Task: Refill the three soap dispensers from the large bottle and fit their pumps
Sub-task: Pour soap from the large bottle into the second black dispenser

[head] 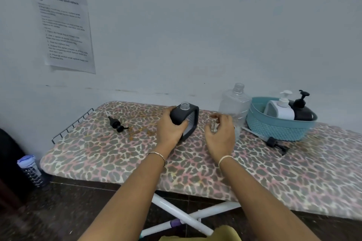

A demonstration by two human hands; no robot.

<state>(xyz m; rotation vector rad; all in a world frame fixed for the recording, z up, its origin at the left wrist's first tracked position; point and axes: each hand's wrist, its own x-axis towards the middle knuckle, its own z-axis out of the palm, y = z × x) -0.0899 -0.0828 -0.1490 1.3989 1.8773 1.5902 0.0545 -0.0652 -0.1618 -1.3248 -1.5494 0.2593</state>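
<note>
Leopard-print board (98,152): left hand (170,129) grips black dispenser (189,119) nearly upright, open neck up; right hand (220,133) curled, hold unclear.

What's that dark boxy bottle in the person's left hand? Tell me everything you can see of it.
The dark dispenser is a boxy, matte black container with rounded corners, apparently plastic. Its clear threaded neck is open, with no pump fitted. One side shows a paler ribbed panel. It stands slightly tilted on the leopard-print board. The left hand grips its body; the right hand is beside it, not touching.
</note>
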